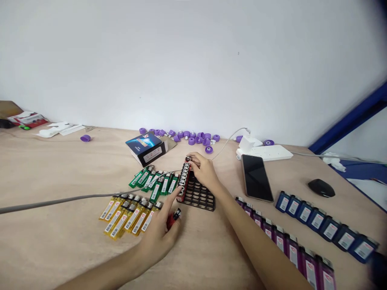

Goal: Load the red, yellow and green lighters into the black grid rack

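A black compartment tray [201,195] lies on the table in front of me. Along its left side stands a row of red lighters [184,177], metal tops up. My left hand [159,227] is closed round another red lighter [173,217], its index finger reaching to the near end of the row. At the row's far end, the thumb and fingers of my right hand [204,169] pinch the top of a lighter [189,158]. Left of the tray lie loose green lighters [155,189] and, closer to me, yellow lighters [123,217].
Purple lighters [279,241] and blue lighters [317,219] form rows at the right, near a phone [256,177] and black mouse [321,188]. An open box [145,147], purple caps [199,139] and a power strip [266,152] lie behind. A grey cable [75,197] crosses the left.
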Demonstrator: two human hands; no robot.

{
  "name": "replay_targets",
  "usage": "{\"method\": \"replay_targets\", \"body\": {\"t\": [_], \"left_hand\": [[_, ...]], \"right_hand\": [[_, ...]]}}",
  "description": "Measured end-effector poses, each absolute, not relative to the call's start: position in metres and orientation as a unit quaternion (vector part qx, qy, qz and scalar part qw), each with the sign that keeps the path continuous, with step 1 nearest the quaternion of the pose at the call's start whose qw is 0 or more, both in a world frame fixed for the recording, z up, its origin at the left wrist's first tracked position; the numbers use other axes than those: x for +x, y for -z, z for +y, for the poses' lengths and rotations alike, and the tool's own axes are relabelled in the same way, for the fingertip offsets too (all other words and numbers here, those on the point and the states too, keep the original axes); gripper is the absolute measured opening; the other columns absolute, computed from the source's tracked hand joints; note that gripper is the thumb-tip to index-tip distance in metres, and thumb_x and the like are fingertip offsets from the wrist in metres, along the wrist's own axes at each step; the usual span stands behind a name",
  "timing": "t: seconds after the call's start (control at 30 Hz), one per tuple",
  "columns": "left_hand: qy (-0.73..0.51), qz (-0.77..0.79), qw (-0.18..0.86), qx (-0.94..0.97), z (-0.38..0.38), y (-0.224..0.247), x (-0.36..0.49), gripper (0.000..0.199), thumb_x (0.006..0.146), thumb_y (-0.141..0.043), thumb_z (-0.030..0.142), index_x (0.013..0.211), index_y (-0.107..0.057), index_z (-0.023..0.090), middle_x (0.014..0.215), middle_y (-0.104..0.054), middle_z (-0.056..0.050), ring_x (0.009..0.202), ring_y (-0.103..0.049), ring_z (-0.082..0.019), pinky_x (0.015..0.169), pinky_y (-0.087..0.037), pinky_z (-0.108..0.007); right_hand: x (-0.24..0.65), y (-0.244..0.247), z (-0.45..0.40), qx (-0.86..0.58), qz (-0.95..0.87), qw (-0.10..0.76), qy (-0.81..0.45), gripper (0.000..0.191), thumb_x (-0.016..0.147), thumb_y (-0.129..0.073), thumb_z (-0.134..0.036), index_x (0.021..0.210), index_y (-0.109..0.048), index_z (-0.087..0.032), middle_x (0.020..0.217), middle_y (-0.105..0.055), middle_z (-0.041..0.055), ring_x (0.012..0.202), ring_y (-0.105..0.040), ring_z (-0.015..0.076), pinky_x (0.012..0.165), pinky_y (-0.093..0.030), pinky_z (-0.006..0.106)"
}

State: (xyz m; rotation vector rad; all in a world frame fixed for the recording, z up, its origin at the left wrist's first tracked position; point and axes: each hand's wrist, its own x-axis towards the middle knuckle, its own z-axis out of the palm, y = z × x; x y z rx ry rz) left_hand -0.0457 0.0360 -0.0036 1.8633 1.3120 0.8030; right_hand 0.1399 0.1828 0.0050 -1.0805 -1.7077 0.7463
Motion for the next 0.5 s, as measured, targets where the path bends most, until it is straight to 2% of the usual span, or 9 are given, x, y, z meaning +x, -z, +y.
{"method": "replay_targets", "body": {"t": [0.2, 0.3, 0.4, 0.5], "left_hand": [[-0.308, 0.509, 0.37, 0.713, 0.035, 0.001, -0.046, 0.076, 0.087, -0.046, 0.012, 0.158, -0.02, 0.02, 0.064, -0.043, 0.009, 0.055, -0.039, -0.012, 0.056, -0.03, -0.023], [-0.31, 0.509, 0.378, 0.708, 0.035, 0.0, -0.044, 0.075, 0.087, -0.047, 0.012, 0.157, -0.022, 0.021, 0.063, -0.041, 0.009, 0.055, -0.039, -0.012, 0.056, -0.03, -0.023], [-0.327, 0.509, 0.393, 0.693, 0.034, -0.003, -0.043, 0.07, 0.089, -0.049, 0.017, 0.154, -0.025, 0.022, 0.067, -0.043, 0.008, 0.056, -0.038, -0.012, 0.056, -0.029, -0.023], [-0.389, 0.514, 0.423, 0.637, 0.032, -0.006, -0.044, 0.063, 0.092, -0.053, 0.027, 0.149, -0.026, 0.022, 0.067, -0.042, 0.008, 0.058, -0.039, -0.012, 0.057, -0.03, -0.023]], "right_hand": [[0.151, -0.02, 0.175, -0.432, -0.77, 0.372, -0.288, 0.038, 0.086, -0.049, 0.0, 0.11, -0.066, -0.023, 0.087, -0.074, 0.0016, 0.086, -0.073, 0.0177, 0.08, -0.054, 0.027], [0.155, -0.023, 0.172, -0.441, -0.794, 0.328, -0.26, 0.043, 0.087, -0.05, -0.001, 0.121, -0.065, -0.023, 0.086, -0.073, 0.0028, 0.08, -0.07, 0.0183, 0.076, -0.051, 0.027], [0.157, -0.029, 0.172, -0.456, -0.801, 0.31, -0.232, 0.05, 0.089, -0.047, 0.0, 0.133, -0.057, -0.02, 0.094, -0.074, 0.0068, 0.087, -0.07, 0.0199, 0.08, -0.051, 0.029], [0.157, -0.044, 0.16, -0.47, -0.799, 0.319, -0.194, 0.039, 0.091, -0.047, -0.003, 0.125, -0.061, -0.016, 0.106, -0.073, 0.0141, 0.098, -0.068, 0.0251, 0.088, -0.049, 0.036]]}}
